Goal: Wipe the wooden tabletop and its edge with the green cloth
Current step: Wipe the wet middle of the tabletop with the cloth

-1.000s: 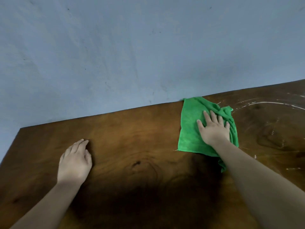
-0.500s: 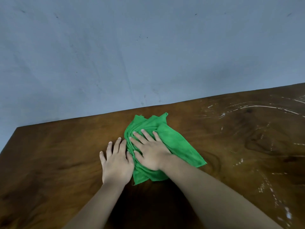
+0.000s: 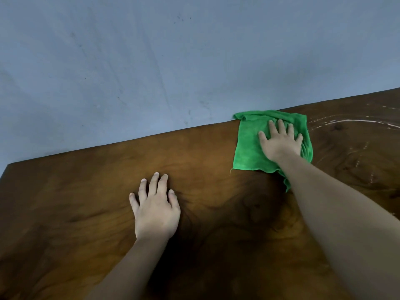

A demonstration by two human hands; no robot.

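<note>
The green cloth lies flat on the dark wooden tabletop, its far hem against the table's back edge by the wall. My right hand presses flat on the cloth with fingers spread, palm down. My left hand rests flat on bare wood nearer to me and to the left, fingers apart, holding nothing. Part of the cloth is hidden under my right hand and forearm.
A blue-grey wall rises directly behind the table's far edge. White streaks and specks mark the wood to the right of the cloth. The table's left corner shows at the far left.
My right hand slid the cloth from the middle, beside my left hand, back out to the far right edge by the wall. The cloth is spread flatter. My left hand stayed on the wood.
</note>
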